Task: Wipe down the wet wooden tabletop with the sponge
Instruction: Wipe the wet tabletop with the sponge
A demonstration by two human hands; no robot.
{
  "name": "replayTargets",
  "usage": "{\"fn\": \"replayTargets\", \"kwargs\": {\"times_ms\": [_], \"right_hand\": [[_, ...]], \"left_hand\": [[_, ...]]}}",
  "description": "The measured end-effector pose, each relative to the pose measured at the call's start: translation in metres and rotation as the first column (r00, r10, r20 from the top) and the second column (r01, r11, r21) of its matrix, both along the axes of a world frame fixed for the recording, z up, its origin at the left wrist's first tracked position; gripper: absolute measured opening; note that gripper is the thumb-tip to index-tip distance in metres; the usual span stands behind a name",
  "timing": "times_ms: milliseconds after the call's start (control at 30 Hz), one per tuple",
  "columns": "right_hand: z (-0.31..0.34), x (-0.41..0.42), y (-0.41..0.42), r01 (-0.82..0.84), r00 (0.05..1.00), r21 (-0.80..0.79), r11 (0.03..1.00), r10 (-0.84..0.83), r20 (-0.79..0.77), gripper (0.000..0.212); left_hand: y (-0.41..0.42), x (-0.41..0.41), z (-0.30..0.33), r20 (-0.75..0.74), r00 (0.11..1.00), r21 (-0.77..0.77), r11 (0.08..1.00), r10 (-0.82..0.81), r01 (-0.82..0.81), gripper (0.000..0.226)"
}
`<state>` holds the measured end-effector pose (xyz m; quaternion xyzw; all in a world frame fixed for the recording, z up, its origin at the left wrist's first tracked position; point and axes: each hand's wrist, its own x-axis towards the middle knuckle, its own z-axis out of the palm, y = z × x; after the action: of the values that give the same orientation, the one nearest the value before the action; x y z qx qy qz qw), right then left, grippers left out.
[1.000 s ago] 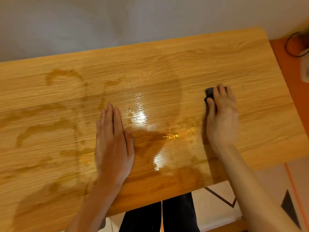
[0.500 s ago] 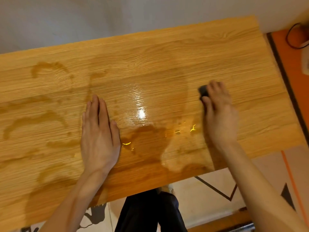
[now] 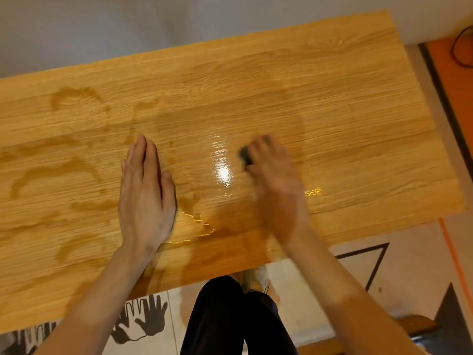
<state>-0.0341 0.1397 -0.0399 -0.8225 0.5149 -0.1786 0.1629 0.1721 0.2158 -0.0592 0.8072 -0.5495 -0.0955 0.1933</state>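
Right hand (image 3: 275, 180) grips the small dark sponge (image 3: 245, 155); left hand (image 3: 146, 193) lies flat (bracing) on the wet wooden worktop (image 3: 332, 111). Best to use overlapping strokes leftward.

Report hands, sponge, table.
Left hand flat on table. Right hand grips sponge, blurred. Wet streaks on the left. Nothing blocking.

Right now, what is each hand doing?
Left hand: open, flat on the wet tabletop.
Right hand: curled round the dark sponge, pressing it on the wood.
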Motion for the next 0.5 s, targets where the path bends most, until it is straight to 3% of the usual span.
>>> {"fn": "replayTargets", "kwargs": {"times_ms": [100,167,233,333,433,500], "right_hand": [[0.009,-0.053,-0.008,0.302,0.952,0.121,0.946,-0.307,0.021,0.037],[0.009,-0.03,0.005,0.338,0.935,0.089,0.937,-0.345,0.079,0.036],[0.005,0.019,0.027,0.25,0.965,0.008,0.968,-0.249,0.076,0.036],[-0.005,0.083,0.061,-0.019,0.999,-0.011,1.0,0.02,0.039,0.048],[-0.001,0.067,0.052,-0.217,0.975,0.055,0.975,0.219,-0.028,0.058],[0.002,0.023,0.032,-0.196,0.98,0.039,0.98,0.197,-0.024,0.049]], "left_hand": [[0.01,-0.004,0.004,-0.041,0.999,-0.011,1.0,-0.022,0.022,0.054],[0.027,-0.016,0.008,-0.057,0.998,-0.001,1.0,-0.019,0.019,0.053],[0.045,-0.031,0.009,-0.087,0.996,0.026,1.0,0.002,0.0,0.054],[0.06,-0.043,0.005,-0.071,0.997,0.045,0.998,0.036,-0.032,0.055],[0.061,-0.047,0.003,-0.037,0.998,0.03,0.999,0.043,-0.041,0.055],[0.062,-0.049,0.002,-0.016,0.999,0.023,0.999,0.04,-0.04,0.054]]}}
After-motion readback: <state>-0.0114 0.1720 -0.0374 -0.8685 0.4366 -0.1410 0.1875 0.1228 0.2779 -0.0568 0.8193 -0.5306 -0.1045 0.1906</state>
